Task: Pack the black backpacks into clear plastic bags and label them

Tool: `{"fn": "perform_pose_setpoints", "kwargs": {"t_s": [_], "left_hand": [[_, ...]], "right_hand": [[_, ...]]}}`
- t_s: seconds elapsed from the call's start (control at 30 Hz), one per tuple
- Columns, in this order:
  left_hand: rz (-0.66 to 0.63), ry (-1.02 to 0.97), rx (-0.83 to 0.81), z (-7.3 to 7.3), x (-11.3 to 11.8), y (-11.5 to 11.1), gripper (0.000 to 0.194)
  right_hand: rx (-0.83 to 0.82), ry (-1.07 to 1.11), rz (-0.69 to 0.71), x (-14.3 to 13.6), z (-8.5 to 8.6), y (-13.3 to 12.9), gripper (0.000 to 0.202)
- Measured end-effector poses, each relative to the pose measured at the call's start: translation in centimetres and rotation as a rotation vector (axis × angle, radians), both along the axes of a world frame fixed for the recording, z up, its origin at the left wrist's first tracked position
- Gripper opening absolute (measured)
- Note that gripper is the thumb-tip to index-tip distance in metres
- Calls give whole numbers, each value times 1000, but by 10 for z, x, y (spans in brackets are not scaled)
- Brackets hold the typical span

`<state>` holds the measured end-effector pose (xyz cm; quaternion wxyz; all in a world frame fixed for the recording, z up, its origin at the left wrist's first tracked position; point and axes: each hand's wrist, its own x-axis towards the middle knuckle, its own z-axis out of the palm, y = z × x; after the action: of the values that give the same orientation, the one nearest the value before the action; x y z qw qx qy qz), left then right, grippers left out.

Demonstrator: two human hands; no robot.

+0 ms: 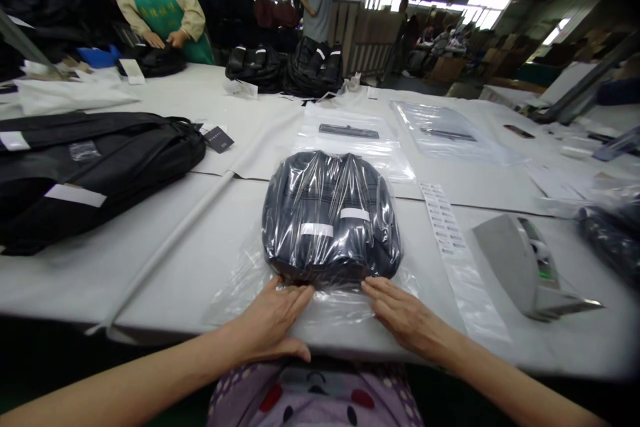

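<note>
Dark bag (331, 217): already inside clear plastic sleeve (320, 300) on worktop (165, 260); sleeve mouth remained unsealed, left hand (274, 323) and right hand (403, 317) pressed flat, open-palmed, gripping nothing.

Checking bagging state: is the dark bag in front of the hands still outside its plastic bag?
No: the dark bag sits inside the clear plastic bag, with the left hand and right hand flat on the open end.

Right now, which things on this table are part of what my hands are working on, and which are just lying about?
In hand:
- left hand and right hand, flat on the clear plastic bag
- dark bag wrapped inside it

Lying about:
- black backpacks at left
- label strip
- empty plastic bags behind
- tape dispenser
</note>
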<state>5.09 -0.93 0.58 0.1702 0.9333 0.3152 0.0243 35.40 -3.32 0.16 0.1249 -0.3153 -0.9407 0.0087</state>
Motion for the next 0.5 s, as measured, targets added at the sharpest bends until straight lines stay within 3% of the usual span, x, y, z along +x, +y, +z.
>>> {"fn": "perform_pose_setpoints", "kwargs": {"t_s": [0.07, 0.2, 0.37, 0.43, 0.5], "left_hand": [[39, -27, 28, -6, 1, -1, 86], [85, -45, 110, -22, 2, 0, 33], [144, -94, 213, -32, 2, 2, 29], [138, -99, 260, -33, 1, 2, 24], [95, -118, 316, -34, -1, 1, 22]], "right_hand": [[39, 109, -50, -2, -3, 3, 28], [94, 200, -63, -4, -11, 5, 26], [173, 117, 48, -2, -11, 2, 18], [146, 95, 43, 1, -8, 3, 9], [111, 114, 9, 4, -5, 7, 15]]}}
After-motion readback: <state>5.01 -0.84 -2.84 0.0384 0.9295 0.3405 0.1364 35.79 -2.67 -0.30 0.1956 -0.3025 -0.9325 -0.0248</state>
